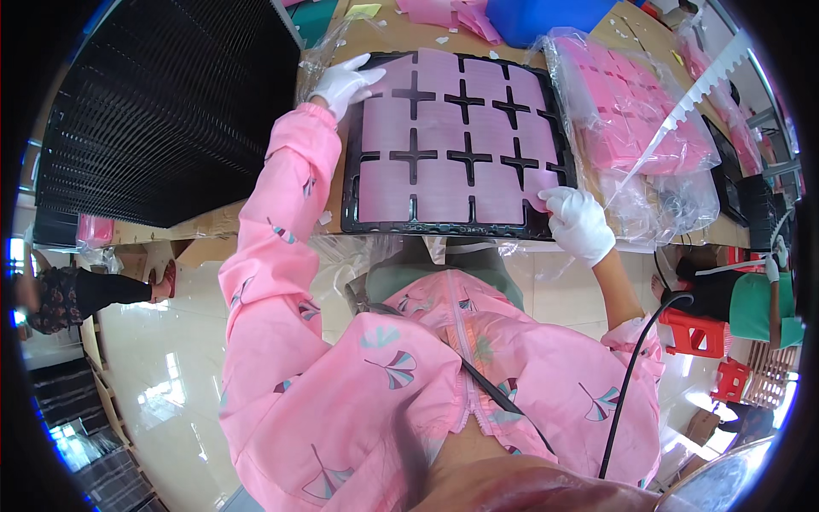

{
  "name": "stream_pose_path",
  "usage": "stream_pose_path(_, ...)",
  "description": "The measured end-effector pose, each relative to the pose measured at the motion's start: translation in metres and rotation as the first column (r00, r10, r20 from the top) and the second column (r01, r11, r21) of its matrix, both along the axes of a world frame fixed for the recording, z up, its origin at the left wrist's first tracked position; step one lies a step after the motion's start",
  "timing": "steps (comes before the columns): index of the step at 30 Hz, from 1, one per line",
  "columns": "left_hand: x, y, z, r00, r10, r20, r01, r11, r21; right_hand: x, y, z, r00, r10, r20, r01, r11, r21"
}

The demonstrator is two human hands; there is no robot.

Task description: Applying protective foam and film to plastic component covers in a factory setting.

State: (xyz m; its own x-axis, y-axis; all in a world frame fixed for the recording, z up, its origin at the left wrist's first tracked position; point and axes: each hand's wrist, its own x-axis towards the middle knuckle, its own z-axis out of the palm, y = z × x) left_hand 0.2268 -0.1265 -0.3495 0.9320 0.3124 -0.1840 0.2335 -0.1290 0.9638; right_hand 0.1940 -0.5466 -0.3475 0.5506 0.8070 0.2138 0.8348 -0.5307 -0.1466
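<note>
A black plastic tray (pixel 348 205) lies on the table in front of me, its cross-shaped dividers showing through the cut-outs of a pink sheet (pixel 444 119). My left hand (pixel 345 84), in a white glove, rests at the far left corner of tray and sheet with its fingers stretched out. At the near right corner my right hand (pixel 580 224), also white-gloved, has its fingers closed on the sheet's edge. The sheet's corner bends up slightly there.
To the left rises a tall stack of black trays (pixel 162 111). Plastic-wrapped pink sheets (pixel 631 111) lie on the right, below a white toothed strip (pixel 682 107). A blue bin (pixel 546 19) stands at the back. A black cable (pixel 627 384) hangs by my right arm.
</note>
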Motion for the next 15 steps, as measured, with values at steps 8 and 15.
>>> stream_pose_path(8, 0.016, -0.008, -0.022, 0.987, -0.029, 0.161, 0.006, 0.989, 0.146, 0.0, -0.002, -0.006, 1.0, -0.026, 0.012, 0.026, 1.0, 0.013)
stream_pose_path(15, 0.009, 0.002, -0.034, 0.976, 0.018, 0.216, -0.047, 0.99, 0.132, 0.003, 0.0, -0.01, 1.0, -0.005, 0.023, 0.005, 1.0, 0.027)
